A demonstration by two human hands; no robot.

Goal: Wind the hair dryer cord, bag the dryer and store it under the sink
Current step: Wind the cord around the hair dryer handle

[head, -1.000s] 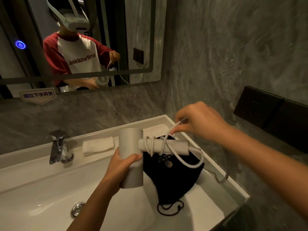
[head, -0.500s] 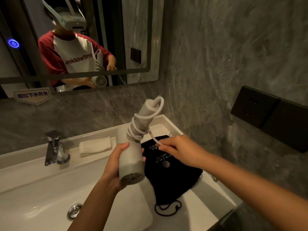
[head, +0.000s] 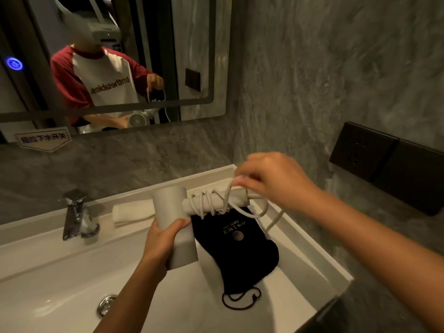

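The left hand (head: 165, 239) is gripping the barrel of the hair dryer (head: 176, 222) over the sink (head: 60, 272), holding its handle level, probably so turns can be laid along it. The right hand (head: 271, 181) is pinching the cord (head: 259, 212) above the handle's end, guiding a loop over several coils; some cord is hanging slack. The black drawstring bag (head: 240, 246) is lying on the sink's right side, beneath the handle, seemingly within easy reach for bagging.
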